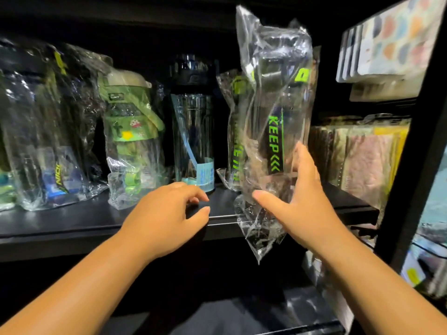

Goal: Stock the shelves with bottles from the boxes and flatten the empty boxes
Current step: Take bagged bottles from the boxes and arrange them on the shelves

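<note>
My right hand (295, 201) grips the lower part of a clear bottle in a plastic bag (273, 105) with a black and green "KEEP" strap. The bottle stands upright at the front edge of the black shelf (72, 226), and the bag's loose end hangs below the edge. Just behind it stands a second bagged bottle (233, 131) with green lettering. My left hand (169, 213) hovers over the shelf edge with its fingers curled and nothing in them, close to an unbagged clear bottle with a black lid (193, 122).
Further left on the shelf stand a green bagged bottle (130, 131) and a dark bagged bottle (41, 126). A black upright post (411, 165) borders the shelf on the right, with packaged paper goods (377, 44) beyond it. A lower shelf lies in the dark below.
</note>
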`<state>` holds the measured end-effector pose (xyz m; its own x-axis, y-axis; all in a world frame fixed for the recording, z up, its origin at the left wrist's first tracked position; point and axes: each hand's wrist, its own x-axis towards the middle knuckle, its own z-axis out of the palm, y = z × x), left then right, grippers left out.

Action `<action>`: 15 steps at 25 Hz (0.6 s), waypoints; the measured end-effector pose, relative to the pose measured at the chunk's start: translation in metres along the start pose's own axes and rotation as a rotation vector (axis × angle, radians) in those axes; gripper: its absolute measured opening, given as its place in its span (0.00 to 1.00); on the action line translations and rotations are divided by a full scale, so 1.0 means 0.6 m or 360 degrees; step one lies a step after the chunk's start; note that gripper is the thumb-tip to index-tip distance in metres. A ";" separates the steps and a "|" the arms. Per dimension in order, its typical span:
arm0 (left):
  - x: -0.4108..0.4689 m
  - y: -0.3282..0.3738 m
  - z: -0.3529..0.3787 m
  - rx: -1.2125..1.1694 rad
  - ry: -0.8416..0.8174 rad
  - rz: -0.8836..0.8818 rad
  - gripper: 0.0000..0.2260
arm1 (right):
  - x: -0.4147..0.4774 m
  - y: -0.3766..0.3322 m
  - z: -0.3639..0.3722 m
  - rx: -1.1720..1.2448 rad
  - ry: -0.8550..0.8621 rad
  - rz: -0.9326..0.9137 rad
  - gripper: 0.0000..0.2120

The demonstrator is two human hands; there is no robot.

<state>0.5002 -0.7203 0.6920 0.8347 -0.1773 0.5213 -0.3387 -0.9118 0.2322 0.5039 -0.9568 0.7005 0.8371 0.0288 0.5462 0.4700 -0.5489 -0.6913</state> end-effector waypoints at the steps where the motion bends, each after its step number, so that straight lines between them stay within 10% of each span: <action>1: -0.001 0.000 -0.001 0.0006 -0.0003 0.0003 0.23 | -0.002 0.004 -0.003 0.0048 -0.0020 0.0011 0.49; 15: -0.002 -0.003 0.003 0.0015 -0.0009 -0.0033 0.08 | 0.064 0.009 0.046 -0.0333 0.0117 0.0001 0.42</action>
<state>0.5004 -0.7190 0.6897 0.8440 -0.1602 0.5119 -0.3171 -0.9188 0.2352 0.5463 -0.9355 0.7043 0.8113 -0.0283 0.5839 0.3945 -0.7107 -0.5825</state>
